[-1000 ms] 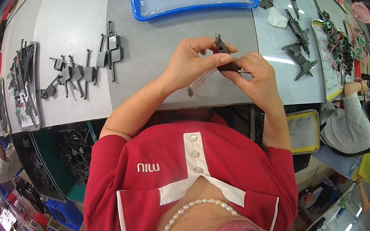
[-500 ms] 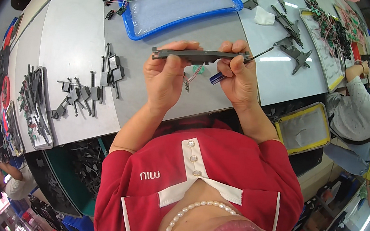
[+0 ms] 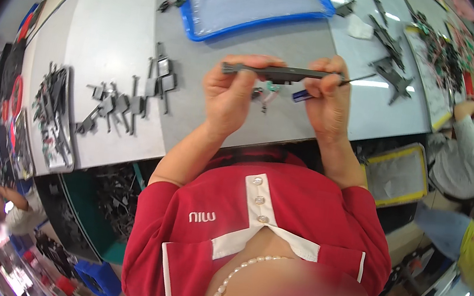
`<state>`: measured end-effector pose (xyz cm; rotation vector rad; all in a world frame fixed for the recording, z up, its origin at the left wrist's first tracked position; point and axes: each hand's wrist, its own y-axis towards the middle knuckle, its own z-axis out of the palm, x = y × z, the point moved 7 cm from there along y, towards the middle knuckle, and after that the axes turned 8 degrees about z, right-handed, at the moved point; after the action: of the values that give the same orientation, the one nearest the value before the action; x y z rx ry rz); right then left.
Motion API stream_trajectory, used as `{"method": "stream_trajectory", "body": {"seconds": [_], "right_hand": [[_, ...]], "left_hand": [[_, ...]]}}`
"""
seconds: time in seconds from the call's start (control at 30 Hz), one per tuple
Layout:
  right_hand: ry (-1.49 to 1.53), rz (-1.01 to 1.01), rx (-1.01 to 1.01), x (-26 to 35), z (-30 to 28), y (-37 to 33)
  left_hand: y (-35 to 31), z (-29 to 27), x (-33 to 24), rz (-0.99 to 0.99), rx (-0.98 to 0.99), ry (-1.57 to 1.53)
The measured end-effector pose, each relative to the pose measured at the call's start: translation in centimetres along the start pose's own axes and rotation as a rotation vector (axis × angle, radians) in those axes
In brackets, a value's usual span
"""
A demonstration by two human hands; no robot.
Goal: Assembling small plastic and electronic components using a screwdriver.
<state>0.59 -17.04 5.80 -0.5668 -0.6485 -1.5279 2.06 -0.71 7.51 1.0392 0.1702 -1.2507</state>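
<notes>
A long, slightly curved dark grey plastic housing is held level above the table between both hands. My left hand is closed on its left end, thumb in front and fingers behind. My right hand pinches the right end and also keeps a screwdriver in its grip. The screwdriver's blue handle pokes out to the left of the palm, and its thin shaft points away up and right. Just below the housing show a small green circuit board and thin wires; whether they are attached to it I cannot tell.
Beyond the hands lies a blue-rimmed tray with wired boards at its left corner. Several grey parts and a filled metal tray are on the left. More grey brackets and a white wad lie right. A co-worker sits far right.
The whole view has shifted, so table and hands appear further right. The housing looks tilted slightly differently, and both hands keep their hold on it. The screwdriver stays in my right hand.
</notes>
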Motion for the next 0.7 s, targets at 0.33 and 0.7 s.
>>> {"method": "stream_trajectory", "body": {"seconds": [0.33,0.7], "right_hand": [[-0.189,-0.205,0.014,1.9,0.6,0.3],[-0.522,-0.379,-0.09,3.5,-1.3,-0.2]], "left_hand": [[-0.1,-0.4,1.7,-0.116,-0.03,-0.213],[-1.8,-2.5,1.6,-0.544,-0.037,0.149]]}}
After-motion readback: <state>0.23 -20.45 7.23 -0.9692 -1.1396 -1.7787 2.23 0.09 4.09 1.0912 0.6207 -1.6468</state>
